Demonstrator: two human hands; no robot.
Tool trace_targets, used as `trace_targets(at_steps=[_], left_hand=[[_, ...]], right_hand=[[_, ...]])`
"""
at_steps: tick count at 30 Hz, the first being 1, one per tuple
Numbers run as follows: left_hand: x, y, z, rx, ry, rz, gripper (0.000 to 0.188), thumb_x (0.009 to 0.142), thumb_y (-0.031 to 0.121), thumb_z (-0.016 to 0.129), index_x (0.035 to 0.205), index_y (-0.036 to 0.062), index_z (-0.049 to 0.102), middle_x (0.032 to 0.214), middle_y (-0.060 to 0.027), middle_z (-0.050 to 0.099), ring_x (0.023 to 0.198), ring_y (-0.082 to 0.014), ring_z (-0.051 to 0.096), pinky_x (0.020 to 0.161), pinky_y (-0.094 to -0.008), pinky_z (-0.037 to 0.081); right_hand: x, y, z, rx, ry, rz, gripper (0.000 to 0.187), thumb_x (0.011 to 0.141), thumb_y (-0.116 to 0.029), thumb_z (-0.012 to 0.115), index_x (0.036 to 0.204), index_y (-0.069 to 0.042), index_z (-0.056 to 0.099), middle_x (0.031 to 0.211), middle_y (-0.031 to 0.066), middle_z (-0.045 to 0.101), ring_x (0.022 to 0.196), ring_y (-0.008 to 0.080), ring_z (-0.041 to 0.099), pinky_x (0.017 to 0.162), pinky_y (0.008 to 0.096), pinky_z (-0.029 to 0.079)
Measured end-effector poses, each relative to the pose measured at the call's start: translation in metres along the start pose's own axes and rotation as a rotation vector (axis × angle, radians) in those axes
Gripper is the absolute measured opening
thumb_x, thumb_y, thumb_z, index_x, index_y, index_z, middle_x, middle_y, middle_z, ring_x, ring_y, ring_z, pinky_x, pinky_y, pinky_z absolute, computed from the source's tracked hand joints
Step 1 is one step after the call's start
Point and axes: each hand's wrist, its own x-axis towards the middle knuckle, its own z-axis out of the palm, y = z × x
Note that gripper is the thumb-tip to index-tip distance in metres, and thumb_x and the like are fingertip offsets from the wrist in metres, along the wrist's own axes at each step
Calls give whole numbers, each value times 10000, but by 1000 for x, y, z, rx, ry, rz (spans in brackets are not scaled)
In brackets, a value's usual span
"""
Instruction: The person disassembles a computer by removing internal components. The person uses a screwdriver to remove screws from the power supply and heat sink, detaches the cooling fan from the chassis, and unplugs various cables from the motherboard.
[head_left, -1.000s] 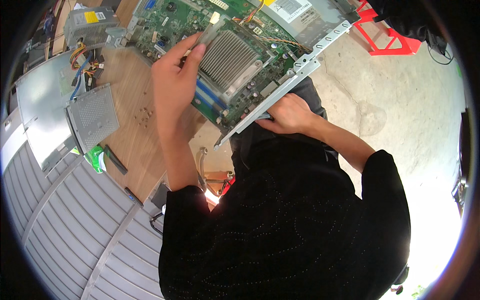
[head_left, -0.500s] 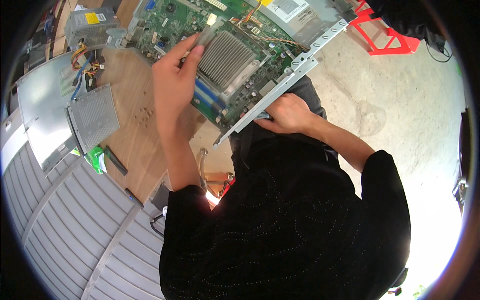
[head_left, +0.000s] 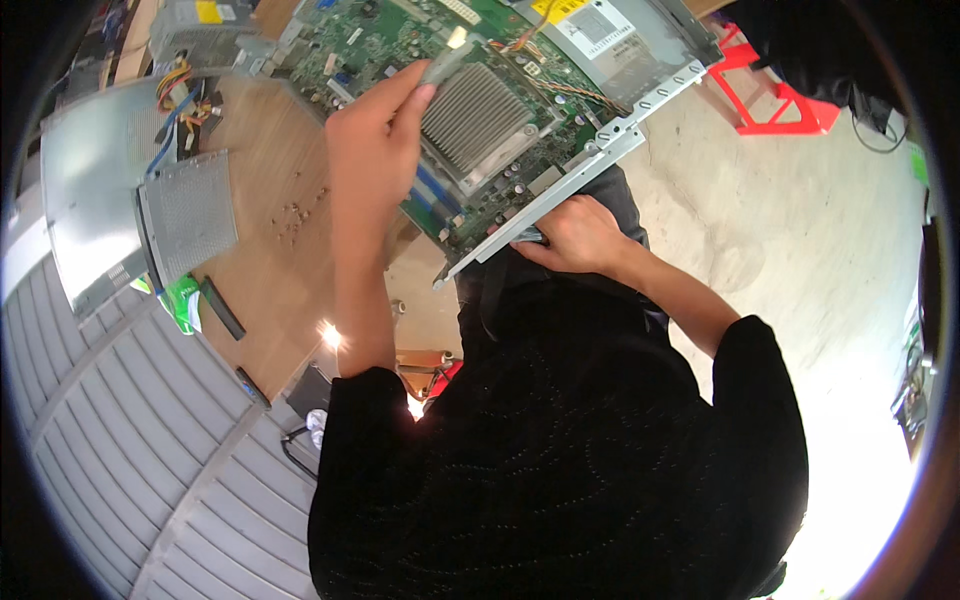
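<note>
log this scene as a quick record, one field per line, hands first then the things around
left hand: at the upper-left edge of the grey finned metal heatsink
right hand: at the long silvery metal chassis edge, partly hidden
beneath heatsink: green circuit board
left side: brown wooden table with small scattered pieces
upper right: red openwork frame

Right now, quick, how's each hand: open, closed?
Left hand: closed on the heatsink edge.
Right hand: partly hidden by the metal rail; grip can't be told.

Pale floor lies beneath a red frame.
</note>
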Motion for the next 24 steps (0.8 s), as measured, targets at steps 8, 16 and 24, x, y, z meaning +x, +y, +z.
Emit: trace_targets(at_steps=[8, 16, 24], left_hand=[[0, -15, -10, -60, -20, 96, 276, 938, 165, 668, 1193, 63, 695, 1052, -139, 736, 827, -168, 682, 745, -295, 530], [-33, -26, -39, -301, 263, 56, 299, 942, 132, 642, 1235, 80, 665, 1030, -106, 737, 879, -188, 685, 750, -289, 526], [-78, -24, -33, -523, 351, -115, 218, 901, 73, 678, 1110, 26, 718, 987, -63, 739, 826, -117, 639, 754, -263, 506]], right_hand=[[-21, -44, -85, 174, -221, -4, 450, 825, -271, 739, 1185, -27, 626, 896, 199, 694, 757, 368, 675, 686, 433, 537], [-45, -45, -219, 552, -337, -283, 505, 787, -275, 809, 1165, 6, 629, 960, 135, 698, 780, 295, 694, 696, 373, 564], [23, -120, -234, 1221, 352, -738, 687, 914, -425, 684, 1350, 12, 383, 918, 12, 526, 698, 148, 485, 592, 251, 386]])
